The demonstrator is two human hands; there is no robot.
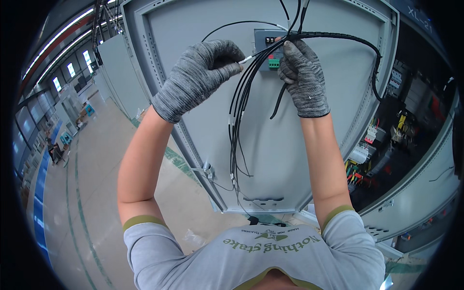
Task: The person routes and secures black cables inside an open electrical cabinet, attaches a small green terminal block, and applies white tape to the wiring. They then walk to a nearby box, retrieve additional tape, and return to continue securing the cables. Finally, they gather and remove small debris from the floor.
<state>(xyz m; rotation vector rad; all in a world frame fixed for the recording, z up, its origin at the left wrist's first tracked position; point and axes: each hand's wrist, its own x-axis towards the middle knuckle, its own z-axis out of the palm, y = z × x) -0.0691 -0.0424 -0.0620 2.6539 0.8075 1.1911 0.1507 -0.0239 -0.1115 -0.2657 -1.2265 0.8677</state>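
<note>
My left hand (203,72), in a grey knitted glove, pinches one black wire by its white marker sleeve (245,60). My right hand (304,75), gloved alike, closes on the black wire bundle (289,37) where the single wires fan out. Several loose black wires (237,111) with white sleeves hang down between my hands. Behind the right hand sits a grey panel device (263,36) with a green terminal block (274,63), partly hidden by fingers and wires. A short black tail (278,102) hangs below the right hand.
The grey cabinet door (193,21) stands in front of me, framed by perforated rails. A wrapped black harness (348,36) runs right toward the open cabinet with breakers (360,153) and coloured wires. A door latch (208,171) juts out lower left. Far left, a person (54,151) sits.
</note>
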